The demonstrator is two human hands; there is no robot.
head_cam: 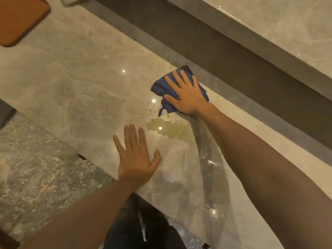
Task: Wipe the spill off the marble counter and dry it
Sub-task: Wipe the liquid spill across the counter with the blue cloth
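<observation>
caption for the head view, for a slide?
Right hand presses blue cloth flat beside yellowish spill on marble counter; left hand braces.

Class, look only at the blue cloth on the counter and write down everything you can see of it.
The blue cloth is a soft, dark blue fabric, bunched and folded rather than spread flat. It lies on the pale marble counter, near its far edge. The right hand presses flat on it with straight fingers, hiding its middle. One small corner trails toward the yellowish spill, which lies just beside it. The left hand does not touch it.
</observation>
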